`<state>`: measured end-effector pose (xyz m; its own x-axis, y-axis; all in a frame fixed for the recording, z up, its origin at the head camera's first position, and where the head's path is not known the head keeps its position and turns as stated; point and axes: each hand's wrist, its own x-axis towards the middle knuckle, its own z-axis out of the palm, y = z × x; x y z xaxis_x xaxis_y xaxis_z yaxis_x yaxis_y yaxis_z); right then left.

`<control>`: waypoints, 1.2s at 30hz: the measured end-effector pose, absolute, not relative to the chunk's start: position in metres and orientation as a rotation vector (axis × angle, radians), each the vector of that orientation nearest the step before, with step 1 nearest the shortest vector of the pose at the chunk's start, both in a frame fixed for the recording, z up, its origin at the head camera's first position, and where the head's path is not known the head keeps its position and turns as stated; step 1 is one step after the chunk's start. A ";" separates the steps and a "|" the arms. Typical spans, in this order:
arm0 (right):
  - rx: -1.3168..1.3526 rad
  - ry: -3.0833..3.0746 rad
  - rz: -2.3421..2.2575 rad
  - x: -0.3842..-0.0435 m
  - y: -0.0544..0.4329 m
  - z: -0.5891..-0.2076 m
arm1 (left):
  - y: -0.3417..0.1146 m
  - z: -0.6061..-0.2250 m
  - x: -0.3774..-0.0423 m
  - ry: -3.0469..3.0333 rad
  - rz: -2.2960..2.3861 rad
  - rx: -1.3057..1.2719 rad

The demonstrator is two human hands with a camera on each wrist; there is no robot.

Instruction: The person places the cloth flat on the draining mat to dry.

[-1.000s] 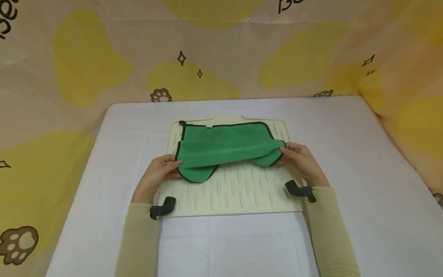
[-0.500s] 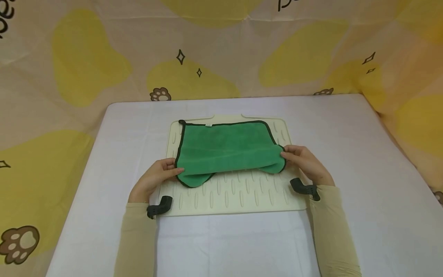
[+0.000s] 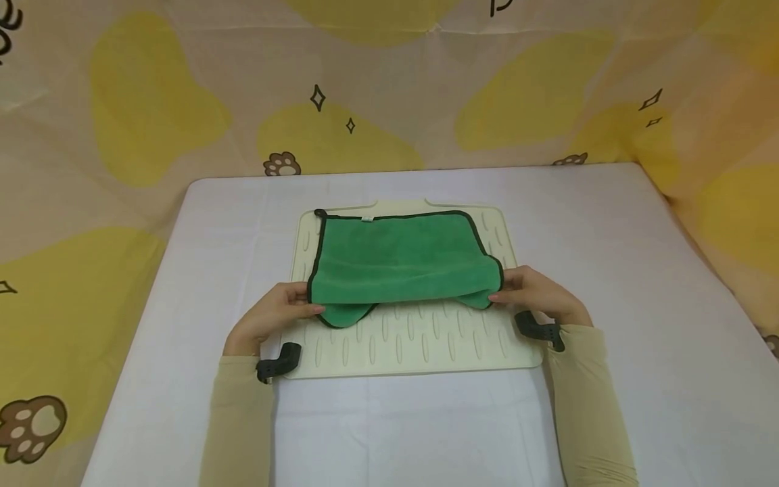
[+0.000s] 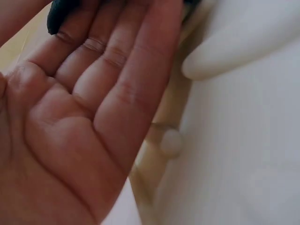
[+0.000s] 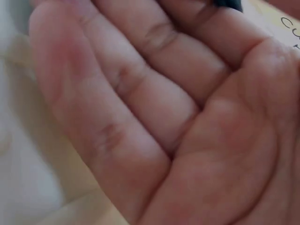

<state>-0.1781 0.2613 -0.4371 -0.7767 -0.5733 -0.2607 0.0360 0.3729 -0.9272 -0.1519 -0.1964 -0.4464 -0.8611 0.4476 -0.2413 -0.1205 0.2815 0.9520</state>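
Observation:
A green cloth (image 3: 402, 260) with black edging lies over a cream ribbed mat (image 3: 414, 345), its front part folded under and two lower corners poking out below the fold. At the cloth's left end my left hand (image 3: 274, 311) pinches the folded edge, thumb in front. My right hand (image 3: 538, 294) pinches the opposite end in the same way, its thumb on the lower corner. Both wrist views are filled by a palm and long fingers; a dark bit of cloth (image 4: 61, 14) shows at the top in the left wrist view.
A white table (image 3: 639, 325) carries the mat, with its far edge against a yellow-patterned backdrop (image 3: 365, 74). A black curved piece sits at each wrist, one on the left wrist (image 3: 281, 363), another on the right wrist (image 3: 538, 329).
The held fold has come down toward the person, so more of the upper cloth lies flat. Both hands have shifted slightly nearer and outward, and the right thumb has slid down to the lower corner.

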 end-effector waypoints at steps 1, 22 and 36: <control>-0.463 2.089 -1.429 -0.178 0.262 -0.437 | -0.196 -0.446 -0.152 2.080 1.630 0.297; -0.692 1.685 -1.619 -0.178 0.276 -0.442 | -0.205 -0.443 -0.149 1.977 1.581 0.311; -0.350 2.097 -1.347 -0.194 0.268 -0.434 | -0.199 -0.438 -0.159 2.175 1.440 0.137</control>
<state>-0.1943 0.2681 -0.4343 -0.7759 -0.5230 -0.3528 0.1036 0.4460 -0.8890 -0.1586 -0.1994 -0.4382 -0.8580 0.3599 -0.3664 -0.1967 0.4288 0.8817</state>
